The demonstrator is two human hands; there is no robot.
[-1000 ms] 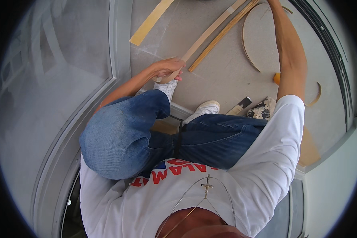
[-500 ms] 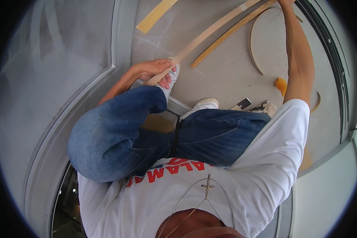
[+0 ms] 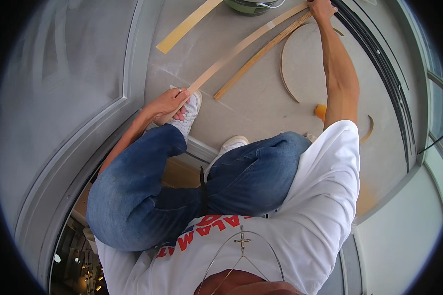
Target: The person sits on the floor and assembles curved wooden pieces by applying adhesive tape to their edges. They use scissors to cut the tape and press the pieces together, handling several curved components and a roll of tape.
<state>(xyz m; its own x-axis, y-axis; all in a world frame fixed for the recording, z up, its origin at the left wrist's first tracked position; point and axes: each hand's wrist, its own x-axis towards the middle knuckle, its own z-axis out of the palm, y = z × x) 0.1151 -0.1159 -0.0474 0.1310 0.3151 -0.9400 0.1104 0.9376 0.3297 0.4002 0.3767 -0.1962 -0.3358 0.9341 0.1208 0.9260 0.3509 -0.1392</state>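
Observation:
A long, thin, flat strip (image 3: pixel 231 54) of pale wood colour runs slantwise across the floor area, bowed slightly. My left hand (image 3: pixel 172 104) is closed round its near end, beside my white shoe (image 3: pixel 193 109). At the far upper right my right hand (image 3: pixel 322 10) is closed at the strip's other end, arm stretched out. Just to the right of the strip, roughly alongside it, lies a narrow wooden batten (image 3: pixel 261 56). A wider yellowish strip (image 3: pixel 184 29) lies to its left.
A green bucket (image 3: pixel 246 7) with a wire handle stands at the far edge. Curved offcuts (image 3: pixel 286 81) and an orange object (image 3: pixel 320 111) lie on the grey floor (image 3: pixel 251 108). Long dark rails (image 3: pixel 386 69) line the right side; a grey framed panel (image 3: pixel 74 83) rises at left.
The view has shifted, bringing the green bucket in at the top. My right knee now hides the scraper-like tool. Both hands still hold the strip.

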